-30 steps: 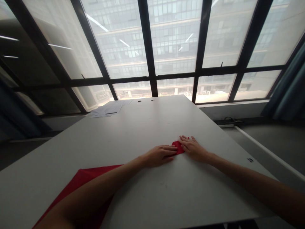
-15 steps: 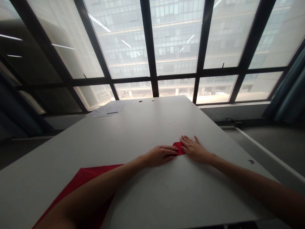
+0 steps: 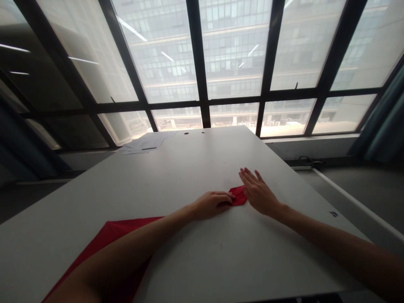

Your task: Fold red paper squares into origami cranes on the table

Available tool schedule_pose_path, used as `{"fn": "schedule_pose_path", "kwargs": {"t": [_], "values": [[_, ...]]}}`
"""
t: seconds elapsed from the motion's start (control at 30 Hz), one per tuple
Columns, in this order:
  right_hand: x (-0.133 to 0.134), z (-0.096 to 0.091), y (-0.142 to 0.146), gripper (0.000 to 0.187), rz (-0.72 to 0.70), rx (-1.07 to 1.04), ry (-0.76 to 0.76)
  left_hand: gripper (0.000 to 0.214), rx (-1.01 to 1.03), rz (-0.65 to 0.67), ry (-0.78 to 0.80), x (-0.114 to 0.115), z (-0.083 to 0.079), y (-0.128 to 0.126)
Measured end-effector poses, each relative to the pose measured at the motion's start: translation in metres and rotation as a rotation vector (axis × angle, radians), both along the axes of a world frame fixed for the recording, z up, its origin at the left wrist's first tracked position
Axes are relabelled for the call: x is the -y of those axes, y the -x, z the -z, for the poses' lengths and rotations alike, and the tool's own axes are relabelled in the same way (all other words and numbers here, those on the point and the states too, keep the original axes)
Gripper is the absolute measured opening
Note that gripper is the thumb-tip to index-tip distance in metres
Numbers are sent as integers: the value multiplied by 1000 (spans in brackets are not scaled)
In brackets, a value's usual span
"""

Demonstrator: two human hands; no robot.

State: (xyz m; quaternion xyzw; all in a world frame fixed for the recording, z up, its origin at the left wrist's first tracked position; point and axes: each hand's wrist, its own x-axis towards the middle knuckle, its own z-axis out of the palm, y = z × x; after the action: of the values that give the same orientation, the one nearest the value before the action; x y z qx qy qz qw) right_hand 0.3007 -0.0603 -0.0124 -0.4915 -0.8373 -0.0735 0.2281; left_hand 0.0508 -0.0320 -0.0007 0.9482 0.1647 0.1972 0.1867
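A small folded piece of red paper (image 3: 239,195) lies on the white table (image 3: 189,168), between both of my hands. My left hand (image 3: 212,204) rests on its left edge with the fingers curled down onto the paper. Just right of it, my right hand (image 3: 258,191) is raised on its edge, fingers straight and together, its side against the paper's right part. A larger red sheet (image 3: 104,248) lies flat at the near left, partly under my left forearm.
Several white papers with a dark pen (image 3: 143,144) sit at the table's far left corner. Tall windows with dark frames (image 3: 202,71) stand behind the table. A grey floor and a white rail (image 3: 353,198) run along the right side.
My right hand lifted from lying flat on the red paper and tilted up on its edge, fingers pointing away. My left hand stayed in place.
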Motion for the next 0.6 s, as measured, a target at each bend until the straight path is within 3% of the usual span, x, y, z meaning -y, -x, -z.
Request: {"fn": "schedule_pose_path", "kwargs": {"t": [0.1,0.17,0.3,0.6], "values": [[5,-1,6,54,-223,-25,143,27,-14,-10,-13,3,-4,-1],[5,2,6,54,-279,-51,266,28,-15,-1,-39,4,-5,-1],[2,9,3,57,-247,-95,380,30,-20,3,-112,2,-2,-2],[2,8,2,63,-205,-105,383,25,-47,-102,-191,-11,3,2]]}}
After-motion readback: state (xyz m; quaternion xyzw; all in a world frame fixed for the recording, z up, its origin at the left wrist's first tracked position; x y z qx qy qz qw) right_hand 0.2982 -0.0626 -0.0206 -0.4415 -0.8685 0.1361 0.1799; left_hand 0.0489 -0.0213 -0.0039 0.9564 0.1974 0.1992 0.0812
